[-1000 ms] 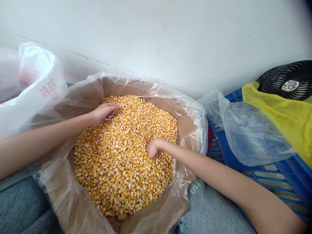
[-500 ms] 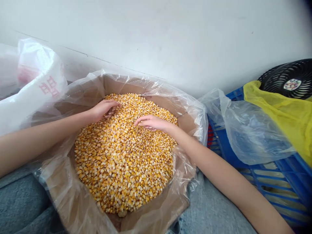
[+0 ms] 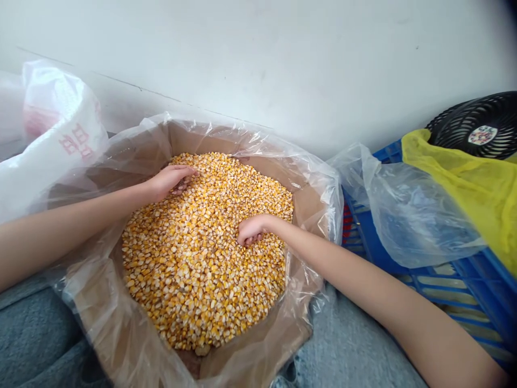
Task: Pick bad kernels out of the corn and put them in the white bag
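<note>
Dried corn kernels [image 3: 194, 258], yellow and whitish, lie heaped in a cardboard box [image 3: 205, 139] lined with a clear plastic bag [image 3: 319, 161]. Over the far left part of the heap, my left hand [image 3: 170, 180] is loosely closed, its fingers curled inward and its palm turned away from view. What it holds, if anything, is hidden. My right hand [image 3: 254, 229] dips into the corn right of the middle. Its fingers are bent down and closed among the kernels, with the fingertips out of sight.
A white woven sack [image 3: 60, 124] with red print stands left of the box. On the right are a blue plastic crate [image 3: 464, 280], a crumpled clear bag [image 3: 420, 210], yellow mesh cloth [image 3: 476, 183] and a black fan [image 3: 476, 126]. A white wall [image 3: 283, 64] rises behind.
My right hand has moved toward me and slightly right, from fingers stretched over the corn to fingers bent down into it. My left hand has hardly moved.
</note>
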The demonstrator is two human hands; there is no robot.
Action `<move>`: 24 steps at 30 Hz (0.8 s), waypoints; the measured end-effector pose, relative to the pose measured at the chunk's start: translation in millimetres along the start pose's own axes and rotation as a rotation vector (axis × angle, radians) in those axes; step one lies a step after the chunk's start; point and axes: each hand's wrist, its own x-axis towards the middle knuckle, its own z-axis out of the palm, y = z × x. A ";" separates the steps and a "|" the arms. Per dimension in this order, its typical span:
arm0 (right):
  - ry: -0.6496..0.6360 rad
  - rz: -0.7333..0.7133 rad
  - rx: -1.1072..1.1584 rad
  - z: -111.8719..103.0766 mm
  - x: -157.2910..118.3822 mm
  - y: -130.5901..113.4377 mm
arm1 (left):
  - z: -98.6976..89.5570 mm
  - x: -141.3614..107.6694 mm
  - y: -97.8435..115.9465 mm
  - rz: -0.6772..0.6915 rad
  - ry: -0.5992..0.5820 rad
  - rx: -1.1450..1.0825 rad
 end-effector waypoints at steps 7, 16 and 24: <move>-0.167 -0.180 0.277 4.5 5.4 -1.6 | 0.7 -1.6 1.6 -0.017 -0.001 -0.005; 0.410 -0.614 0.370 -9.2 -28.0 -17.9 | -0.5 -0.2 1.3 -0.002 -0.013 0.002; 0.934 -0.333 -0.188 -8.2 -51.3 -15.9 | 0.4 -0.8 1.7 -0.019 0.000 0.029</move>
